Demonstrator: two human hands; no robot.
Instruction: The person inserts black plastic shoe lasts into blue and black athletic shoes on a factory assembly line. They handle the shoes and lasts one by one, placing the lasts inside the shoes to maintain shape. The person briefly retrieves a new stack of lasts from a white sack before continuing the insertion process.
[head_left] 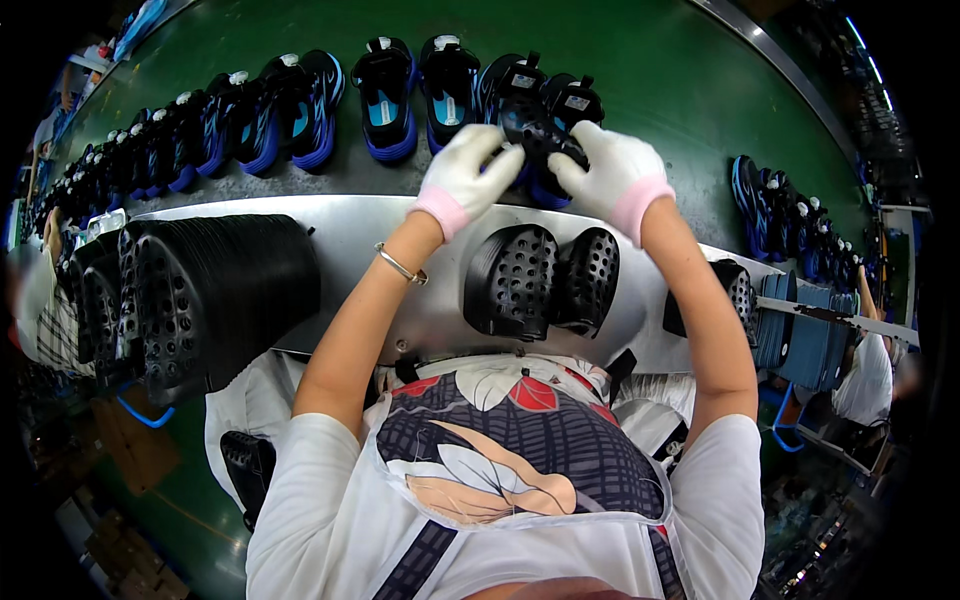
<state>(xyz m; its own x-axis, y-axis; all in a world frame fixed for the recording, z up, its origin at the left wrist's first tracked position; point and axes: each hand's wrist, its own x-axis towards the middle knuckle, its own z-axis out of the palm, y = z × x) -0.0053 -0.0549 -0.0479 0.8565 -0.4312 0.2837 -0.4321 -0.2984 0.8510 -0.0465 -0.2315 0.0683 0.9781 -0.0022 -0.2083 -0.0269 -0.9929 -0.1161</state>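
- Flowered apron (520, 430) nearest.
- Right hand (615, 175) pinches black insert (535, 128); left hand (465, 172) close by, can't tell if gripping.
- Loose pinch could drop insert onto shoes (575, 100).

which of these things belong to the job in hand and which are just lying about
Likely in the job:
- black perforated piece at the right hand, left hand close by
- blue-and-black shoes around it
- perforated pair on the metal ledge

Probably just lying about:
- brown cardboard, lower left
- curved blue bar near it
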